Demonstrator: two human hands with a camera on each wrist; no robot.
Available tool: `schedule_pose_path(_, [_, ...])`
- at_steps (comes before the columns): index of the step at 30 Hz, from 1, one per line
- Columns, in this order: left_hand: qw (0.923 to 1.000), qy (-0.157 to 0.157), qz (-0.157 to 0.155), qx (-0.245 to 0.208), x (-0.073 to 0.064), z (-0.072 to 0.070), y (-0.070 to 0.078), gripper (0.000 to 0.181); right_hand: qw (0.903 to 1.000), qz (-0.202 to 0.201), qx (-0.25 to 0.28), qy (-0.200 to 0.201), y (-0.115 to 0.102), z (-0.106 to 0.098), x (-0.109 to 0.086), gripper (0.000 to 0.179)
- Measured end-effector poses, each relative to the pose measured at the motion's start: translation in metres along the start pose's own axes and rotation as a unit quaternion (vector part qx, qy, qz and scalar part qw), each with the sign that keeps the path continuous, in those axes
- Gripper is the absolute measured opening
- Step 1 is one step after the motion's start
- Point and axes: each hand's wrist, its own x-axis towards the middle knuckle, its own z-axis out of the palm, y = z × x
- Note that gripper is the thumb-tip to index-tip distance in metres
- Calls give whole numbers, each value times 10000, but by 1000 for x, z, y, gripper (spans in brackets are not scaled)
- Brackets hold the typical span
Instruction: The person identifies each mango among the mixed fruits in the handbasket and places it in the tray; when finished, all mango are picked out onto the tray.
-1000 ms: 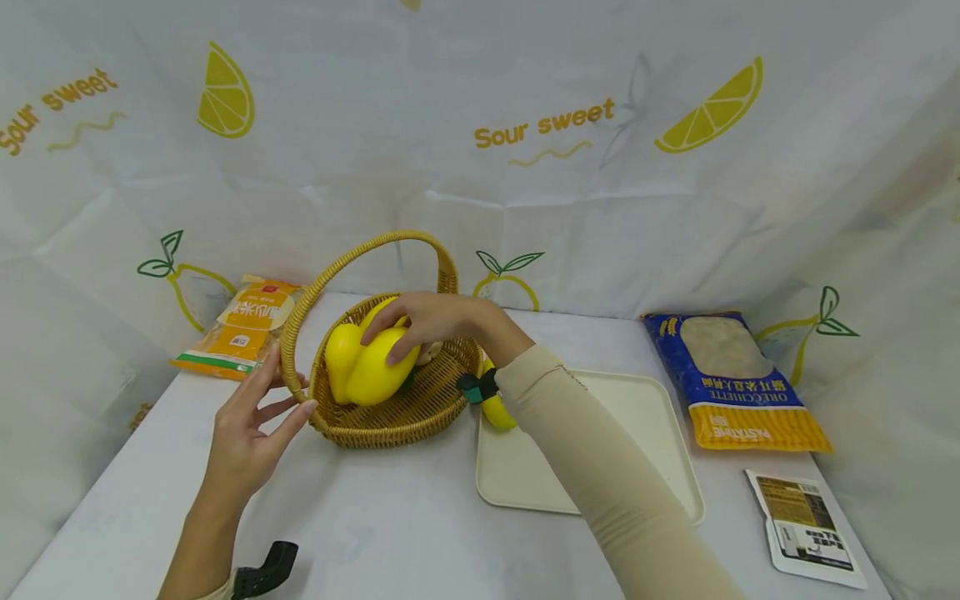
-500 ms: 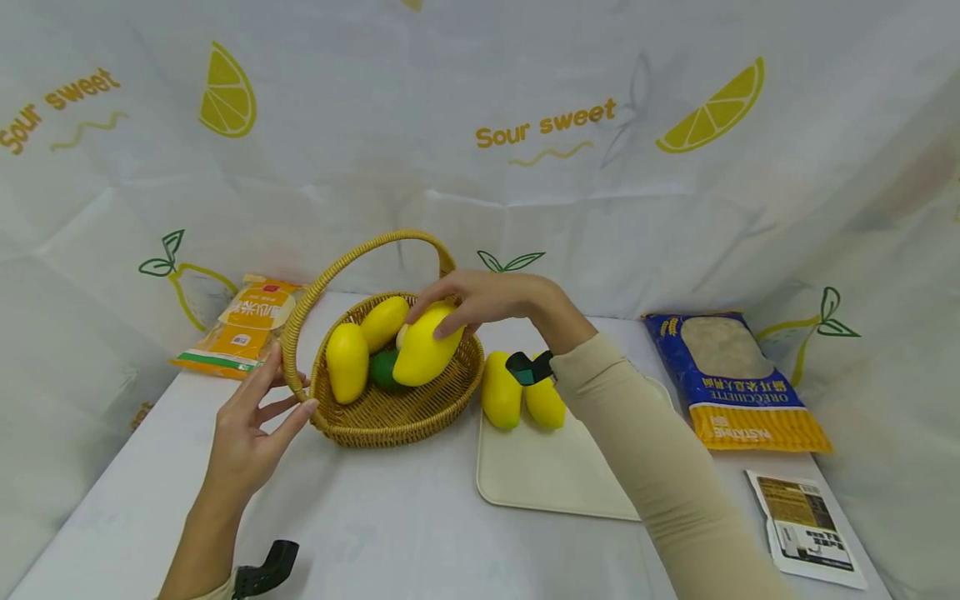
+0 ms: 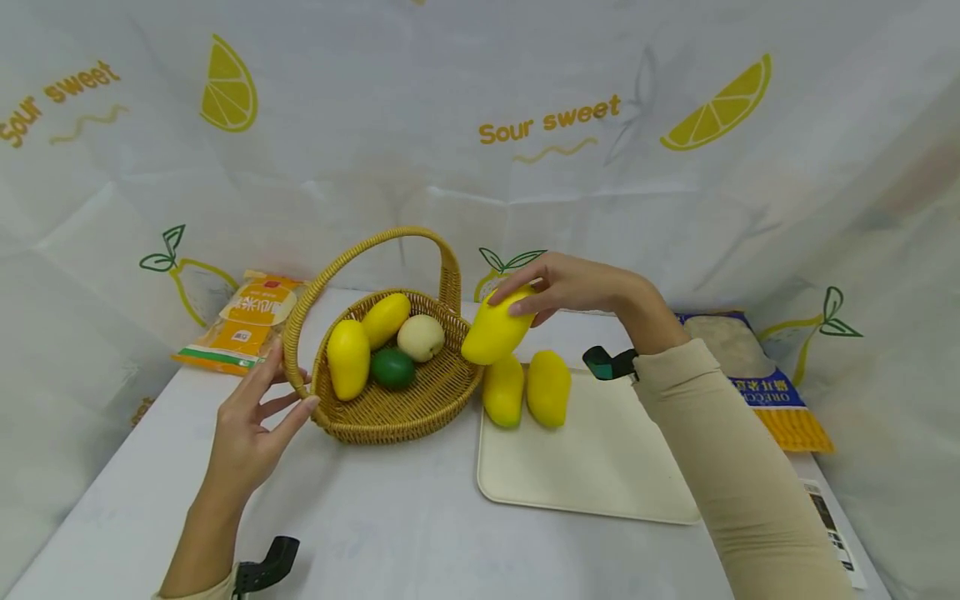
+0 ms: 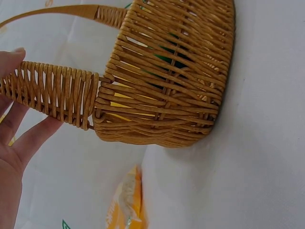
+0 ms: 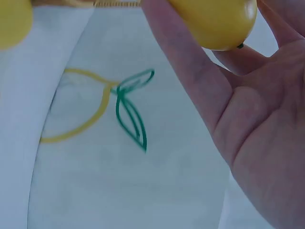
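A yellow mango (image 3: pixel 495 329) hangs in my right hand (image 3: pixel 570 287), pinched between thumb and fingers just right of the basket rim. The right wrist view shows its stem end, the mango (image 5: pixel 219 24) lying against the fingers. My left hand (image 3: pixel 251 425) grips the left base of the handle of the wicker basket (image 3: pixel 397 429); in the left wrist view the thumb and fingers go round the woven handle (image 4: pixel 52 90). Inside the basket are two mangoes (image 3: pixel 348 360), a dark green fruit (image 3: pixel 392 368) and a pale round fruit (image 3: pixel 421 337).
Two mangoes (image 3: pixel 548 389) lie on the cream tray (image 3: pixel 592 475) right of the basket. An orange-and-white bag (image 3: pixel 240 325) lies behind the left hand. A blue-and-yellow pasta bag (image 3: pixel 780 396) and a small pouch (image 3: pixel 832 533) are partly hidden by the right sleeve.
My right hand has lifted a mango out of the basket and carried it right, toward the tray's back left corner. The left hand keeps its hold on the handle.
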Motion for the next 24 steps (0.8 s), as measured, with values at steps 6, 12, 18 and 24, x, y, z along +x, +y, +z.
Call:
schedule_pose_path(6, [10000, -3, 17, -2, 0, 0, 1, 99, 9988, 190, -42, 459, 25, -18, -32, 42])
schedule_pose_path(12, [10000, 23, 71, -1, -1, 0, 1, 99, 9969, 365, -39, 700, 47, -25, -61, 46])
schedule_pose_path(18, [10000, 25, 50, -18, 0, -1, 1, 99, 9970, 257, 245, 694, 71, -21, -82, 46])
schedule_pose_path(24, [10000, 16, 47, -47, 0, 0, 1, 98, 9960, 470, 260, 713, 98, -11, -96, 48])
